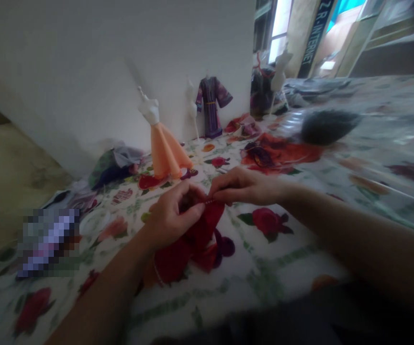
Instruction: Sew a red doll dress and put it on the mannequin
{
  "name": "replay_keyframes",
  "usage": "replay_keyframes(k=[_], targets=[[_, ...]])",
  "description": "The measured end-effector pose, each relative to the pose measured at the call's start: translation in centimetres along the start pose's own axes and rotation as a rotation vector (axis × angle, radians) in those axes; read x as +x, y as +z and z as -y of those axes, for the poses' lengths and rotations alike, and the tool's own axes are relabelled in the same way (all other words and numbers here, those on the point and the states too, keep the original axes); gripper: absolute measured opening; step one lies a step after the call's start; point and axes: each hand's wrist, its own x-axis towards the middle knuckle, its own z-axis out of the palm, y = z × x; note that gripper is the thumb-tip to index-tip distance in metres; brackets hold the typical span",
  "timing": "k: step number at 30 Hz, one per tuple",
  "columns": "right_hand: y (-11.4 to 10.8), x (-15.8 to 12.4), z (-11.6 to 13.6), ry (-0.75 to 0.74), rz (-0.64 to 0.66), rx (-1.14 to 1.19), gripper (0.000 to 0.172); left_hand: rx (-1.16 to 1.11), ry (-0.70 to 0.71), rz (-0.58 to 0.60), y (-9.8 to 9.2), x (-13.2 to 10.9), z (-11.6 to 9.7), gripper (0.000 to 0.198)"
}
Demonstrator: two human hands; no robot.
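A piece of red cloth (178, 256) hangs from my fingers down to the flowered tablecloth, with a pale beaded or stitched line along parts of its edge. My left hand (176, 211) pinches its upper edge between thumb and fingers. Close beside it, fingertips nearly touching the left ones, my right hand (240, 186) is closed on the same edge from the right. Whether a needle or other tiny thing is between the fingertips, I cannot make out. Behind the hands stands a small white dress form (150, 111) wearing an orange skirt (167, 151).
At the back stand a bare small dress form (191, 103), a purple robe (211, 103) on a form, and another white form (281, 72). Orange-red fabric (285, 151) lies to the right, near a dark bundle (329, 125) in clear plastic. Fabric scraps (115, 165) are heaped by the wall.
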Motion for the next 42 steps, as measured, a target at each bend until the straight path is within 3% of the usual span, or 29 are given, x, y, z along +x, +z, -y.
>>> replay_keyframes(k=[7, 18, 31, 38, 42], targets=[[-0.22, -0.11, 0.03, 0.006, 0.024, 0.054, 0.018, -0.006, 0.035, 0.027, -0.32, -0.03, 0.08, 0.013], [0.22, 0.15, 0.04, 0.002, 0.031, 0.075, 0.019, 0.048, 0.042, -0.04, 0.1, -0.14, 0.41, 0.017], [0.29, 0.17, -0.09, -0.013, 0.018, 0.083, 0.02, 0.279, 0.094, -0.059, -0.27, 0.11, 0.85, 0.012], [0.31, 0.18, -0.14, -0.006, 0.013, 0.066, 0.02, 0.323, 0.13, -0.036, -0.12, 0.11, 0.76, 0.01], [0.27, 0.23, -0.17, -0.026, 0.01, 0.082, 0.019, 0.262, 0.108, -0.08, -0.04, 0.05, 1.04, 0.015]])
